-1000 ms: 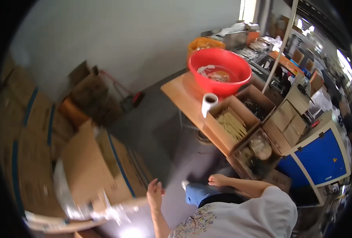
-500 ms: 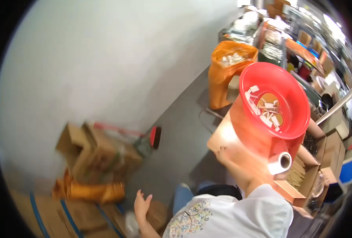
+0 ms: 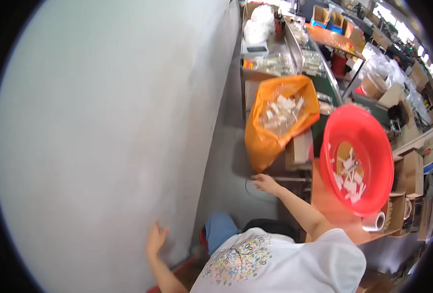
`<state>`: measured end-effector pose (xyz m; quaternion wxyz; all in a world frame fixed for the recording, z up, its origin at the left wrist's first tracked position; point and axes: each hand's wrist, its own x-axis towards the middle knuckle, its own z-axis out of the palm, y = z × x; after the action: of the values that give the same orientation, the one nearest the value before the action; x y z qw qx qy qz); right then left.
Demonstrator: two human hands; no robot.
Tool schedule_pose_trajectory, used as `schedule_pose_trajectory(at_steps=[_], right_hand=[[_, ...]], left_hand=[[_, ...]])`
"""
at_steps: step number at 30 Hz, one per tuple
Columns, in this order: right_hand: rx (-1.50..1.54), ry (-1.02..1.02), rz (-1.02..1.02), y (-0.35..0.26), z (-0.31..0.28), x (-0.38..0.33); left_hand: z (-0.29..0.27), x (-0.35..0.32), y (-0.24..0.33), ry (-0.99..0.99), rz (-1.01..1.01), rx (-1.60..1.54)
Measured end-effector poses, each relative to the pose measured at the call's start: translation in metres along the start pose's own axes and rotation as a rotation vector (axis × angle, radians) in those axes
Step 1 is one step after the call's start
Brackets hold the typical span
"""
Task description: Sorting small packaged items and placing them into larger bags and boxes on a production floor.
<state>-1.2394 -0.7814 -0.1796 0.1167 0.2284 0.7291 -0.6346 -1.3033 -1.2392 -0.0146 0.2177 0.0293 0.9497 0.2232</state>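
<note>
The right hand (grip unclear) has moved nearer the orange sack.

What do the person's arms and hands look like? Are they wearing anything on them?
The left hand and right hand are bare, with no gloves, and both forearms are uncovered. A short white sleeve covers the right upper arm.
</note>
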Motion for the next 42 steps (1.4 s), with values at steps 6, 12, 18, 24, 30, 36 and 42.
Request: schedule_pose_trajectory(at_steps=[6,12,18,24,30,36,42], right_hand=[[0.017,0.152,-0.344,-0.158,-0.065,0.208],[0.305,0.543,0.165,-0.114,-0.177,0.243],[0.067,1.572,-0.168,-0.221,-0.370,0.307],[-0.794,1.725,0.178,-0.333,-0.504,0.441],[-0.408,1.425,0.789,-0.293,-0.606,0.494],[0.259,1.718,1.290,-0.301,-0.633,0.488],[0.165,1.654,1.449,-0.300,-0.644,0.496]], left_hand=[[-0.037,0.279,0.123,-0.448,0.060,-0.528],[-0.029,0.526,0.468,-0.602,0.629,-0.501],[0.037,0.684,0.810,-0.587,1.379,0.061],[0.149,0.747,1.069,-0.587,1.702,0.143],[0.296,0.868,1.303,-0.485,1.815,0.663],[0.423,0.884,1.357,-0.870,1.441,1.300],[0.504,0.933,1.378,-0.946,1.339,1.510]])
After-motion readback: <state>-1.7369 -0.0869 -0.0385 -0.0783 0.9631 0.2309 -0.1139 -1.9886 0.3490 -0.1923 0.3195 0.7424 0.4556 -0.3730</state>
